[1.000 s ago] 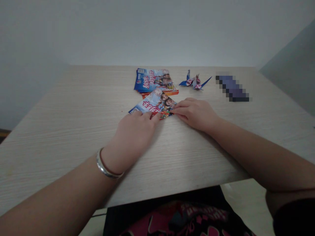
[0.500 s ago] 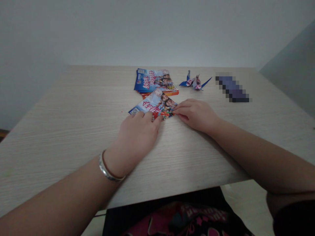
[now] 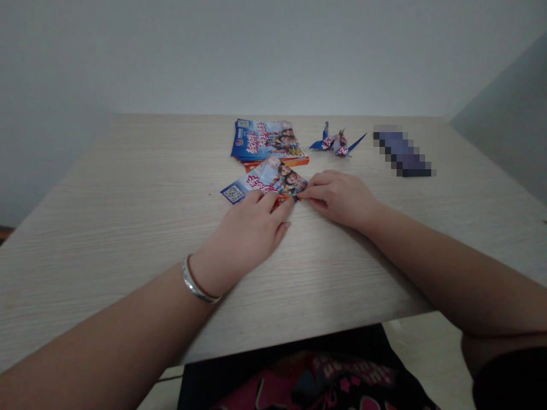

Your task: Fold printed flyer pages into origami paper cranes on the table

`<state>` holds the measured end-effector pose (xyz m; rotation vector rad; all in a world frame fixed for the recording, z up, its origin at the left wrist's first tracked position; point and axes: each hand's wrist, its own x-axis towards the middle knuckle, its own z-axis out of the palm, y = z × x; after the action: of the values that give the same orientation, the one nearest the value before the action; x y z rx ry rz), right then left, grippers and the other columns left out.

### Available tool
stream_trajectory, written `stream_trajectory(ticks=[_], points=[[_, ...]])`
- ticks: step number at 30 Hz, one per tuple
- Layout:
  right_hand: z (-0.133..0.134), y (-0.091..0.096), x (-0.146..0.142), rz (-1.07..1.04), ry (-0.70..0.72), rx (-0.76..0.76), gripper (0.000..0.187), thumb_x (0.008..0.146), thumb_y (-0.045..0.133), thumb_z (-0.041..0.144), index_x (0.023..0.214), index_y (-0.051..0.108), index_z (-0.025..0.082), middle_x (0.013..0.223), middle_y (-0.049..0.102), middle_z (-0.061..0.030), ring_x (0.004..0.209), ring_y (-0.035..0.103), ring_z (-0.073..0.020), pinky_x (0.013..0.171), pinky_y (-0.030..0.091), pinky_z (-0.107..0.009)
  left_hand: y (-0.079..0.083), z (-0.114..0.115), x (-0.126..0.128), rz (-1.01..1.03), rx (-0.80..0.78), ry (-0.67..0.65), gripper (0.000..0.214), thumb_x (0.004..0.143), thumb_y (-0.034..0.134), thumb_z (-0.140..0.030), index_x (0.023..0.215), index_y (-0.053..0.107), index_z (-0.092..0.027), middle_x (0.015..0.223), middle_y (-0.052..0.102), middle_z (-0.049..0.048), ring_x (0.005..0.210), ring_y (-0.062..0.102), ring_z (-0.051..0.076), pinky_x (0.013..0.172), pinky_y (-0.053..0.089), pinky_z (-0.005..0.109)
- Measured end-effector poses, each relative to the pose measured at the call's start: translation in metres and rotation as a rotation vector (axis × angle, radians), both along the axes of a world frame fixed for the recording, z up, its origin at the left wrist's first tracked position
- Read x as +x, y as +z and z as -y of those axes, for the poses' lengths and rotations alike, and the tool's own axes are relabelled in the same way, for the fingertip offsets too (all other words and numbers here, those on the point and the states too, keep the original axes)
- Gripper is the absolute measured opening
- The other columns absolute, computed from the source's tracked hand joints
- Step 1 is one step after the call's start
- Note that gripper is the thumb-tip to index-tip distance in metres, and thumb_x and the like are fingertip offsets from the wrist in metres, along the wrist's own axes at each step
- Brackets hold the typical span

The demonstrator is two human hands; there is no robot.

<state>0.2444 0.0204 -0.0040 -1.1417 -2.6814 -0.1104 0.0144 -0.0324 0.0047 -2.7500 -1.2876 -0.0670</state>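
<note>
A sheet of printed paper (image 3: 285,177), blue and red with a QR code at its left corner, lies turned at an angle on the table, its near edge folded. My left hand (image 3: 252,228) rests over that near edge, fingers stretched and pressing on the paper, thumb apart. The paper's right corner is pinched between the thumb and fingers of my right hand (image 3: 342,196). Some of the near edge is hidden under my left fingers.
Just behind the sheet sits a stack of similar printed sheets (image 3: 260,139). Two folded paper cranes (image 3: 337,143) stand to its right. A pixelated dark, flat object (image 3: 401,151) lies farther right. The table (image 3: 106,228) meets a pale wall at the back.
My left hand has slid right along the folded near edge, towards my right hand, uncovering more of the QR code. My right hand stays at the right corner.
</note>
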Motion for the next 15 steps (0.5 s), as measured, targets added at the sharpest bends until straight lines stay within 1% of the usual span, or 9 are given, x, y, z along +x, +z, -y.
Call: stream_trajectory(ticks=[3, 6, 9, 13, 15], points=[[-0.002, 0.001, 0.003, -0.039, -0.006, -0.016, 0.025, 0.098, 0.059, 0.019, 0.11, 0.081, 0.021, 0.11, 0.08, -0.0083, 0.099, 0.071, -0.0236, 0.082, 0.049, -0.033, 0.002, 0.001, -0.001, -0.012, 0.013, -0.006, 0.041, 0.106, 0.046, -0.031, 0.139, 0.063, -0.015, 0.121, 0.068, 0.0169, 0.112, 0.062, 0.034, 0.093, 0.054, 0.048], [-0.005, 0.001, 0.01, -0.104, -0.024, -0.046, 0.021, 0.095, 0.063, 0.017, 0.107, 0.08, 0.019, 0.104, 0.08, -0.0083, 0.094, 0.072, -0.0226, 0.079, 0.05, -0.032, 0.002, 0.001, -0.002, -0.013, 0.034, -0.004, 0.037, 0.106, 0.045, -0.032, 0.133, 0.066, -0.017, 0.121, 0.068, 0.0155, 0.11, 0.062, 0.034, 0.091, 0.053, 0.047], [-0.009, 0.002, 0.016, -0.136, 0.018, -0.075, 0.019, 0.094, 0.064, 0.016, 0.101, 0.081, 0.019, 0.103, 0.081, -0.0077, 0.094, 0.073, -0.0224, 0.082, 0.052, -0.032, 0.0, 0.001, -0.002, -0.006, 0.049, -0.008, 0.038, 0.107, 0.044, -0.033, 0.134, 0.065, -0.017, 0.125, 0.069, 0.0134, 0.108, 0.061, 0.034, 0.089, 0.052, 0.047], [-0.012, 0.0, 0.018, -0.159, 0.083, -0.064, 0.021, 0.095, 0.062, 0.015, 0.102, 0.082, 0.019, 0.106, 0.082, -0.0085, 0.097, 0.074, -0.0224, 0.087, 0.054, -0.033, -0.001, 0.0, -0.001, -0.012, 0.057, -0.01, 0.038, 0.107, 0.044, -0.035, 0.132, 0.066, -0.016, 0.124, 0.07, 0.013, 0.109, 0.061, 0.035, 0.09, 0.051, 0.047], [-0.012, -0.002, 0.017, -0.171, 0.108, -0.051, 0.022, 0.096, 0.061, 0.015, 0.102, 0.082, 0.018, 0.104, 0.082, -0.0092, 0.096, 0.074, -0.0225, 0.086, 0.054, -0.034, 0.0, 0.001, -0.002, -0.013, 0.055, 0.001, 0.041, 0.107, 0.044, -0.036, 0.137, 0.065, -0.016, 0.124, 0.07, 0.0135, 0.109, 0.061, 0.035, 0.09, 0.051, 0.048]])
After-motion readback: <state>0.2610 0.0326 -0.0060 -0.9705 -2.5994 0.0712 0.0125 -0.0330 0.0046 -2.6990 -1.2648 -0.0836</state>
